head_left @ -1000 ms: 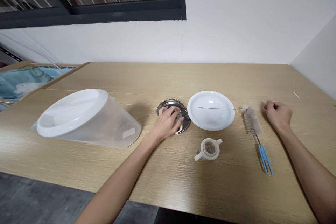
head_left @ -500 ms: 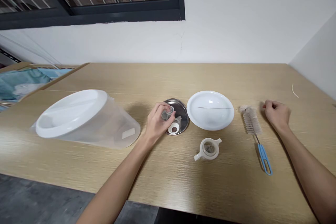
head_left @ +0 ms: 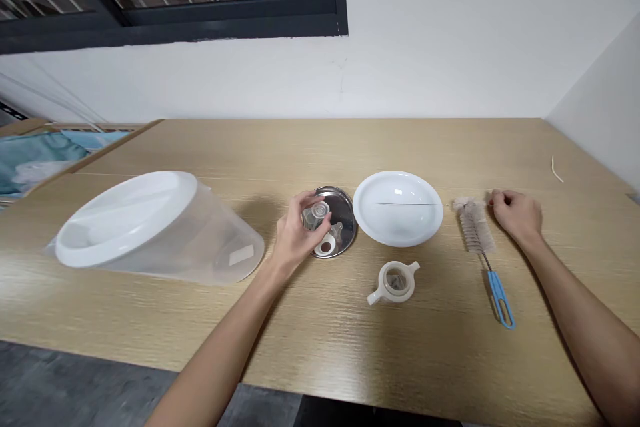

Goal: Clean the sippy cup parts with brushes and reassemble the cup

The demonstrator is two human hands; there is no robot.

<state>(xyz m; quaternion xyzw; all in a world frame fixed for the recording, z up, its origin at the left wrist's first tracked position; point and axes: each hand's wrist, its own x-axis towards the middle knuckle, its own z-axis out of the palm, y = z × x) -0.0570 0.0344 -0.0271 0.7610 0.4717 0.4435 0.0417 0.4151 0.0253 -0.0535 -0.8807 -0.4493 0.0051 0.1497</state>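
Note:
My left hand (head_left: 296, 230) is pinched around a small clear round plastic piece (head_left: 320, 211), its ringed end facing up, over a round metal tray (head_left: 346, 210). On the tray's near side, below my fingertips, lies a white ring-shaped piece with clear parts (head_left: 327, 245). My right hand (head_left: 519, 215) rests closed on the table, just right of the bristles of a bottle brush (head_left: 475, 227) with a blue handle. Whether its fingers hold anything thin is too small to make out. A thin wire (head_left: 410, 204) stretches across the white oval bowl (head_left: 367, 230) toward the bristles.
A white two-handled ring piece (head_left: 397, 282) sits in front of the bowl. At left, a large translucent container with a white lid (head_left: 130, 220) lies on its side. A short pale strip (head_left: 556, 170) is at the far right. Behind stands the wall (head_left: 425, 67).
My right hand has shifted slightly left, closer to the brush bristles. In my left hand, the clear piece has tilted so its ringed end shows more. The whole view has shifted a little.

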